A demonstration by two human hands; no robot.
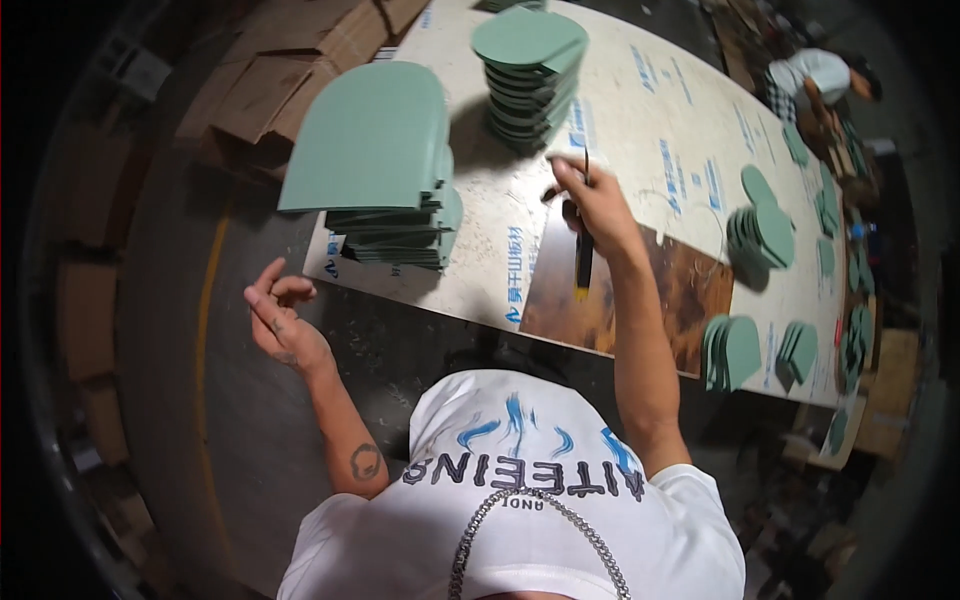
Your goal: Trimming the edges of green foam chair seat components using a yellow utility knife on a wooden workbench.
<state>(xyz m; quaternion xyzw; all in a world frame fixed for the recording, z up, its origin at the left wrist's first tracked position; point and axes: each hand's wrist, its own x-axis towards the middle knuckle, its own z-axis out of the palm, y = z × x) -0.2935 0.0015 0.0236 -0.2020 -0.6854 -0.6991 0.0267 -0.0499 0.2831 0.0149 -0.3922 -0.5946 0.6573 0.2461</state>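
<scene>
My right hand is raised over the big work board and grips a thin dark tool with a yellow-tipped handle, its point sticking up above my fingers. My left hand hangs off the board's near edge, fingers loosely curled, holding nothing. Two tall stacks of green rounded panels stand close: one near the board's left corner, another further back. A brown rusty-looking sheet lies on the board just under my right forearm.
Several smaller stacks of green panels stand along the board's right side. Another person works at the far right end. Cardboard boxes are piled at the left. Grey concrete floor runs below the board.
</scene>
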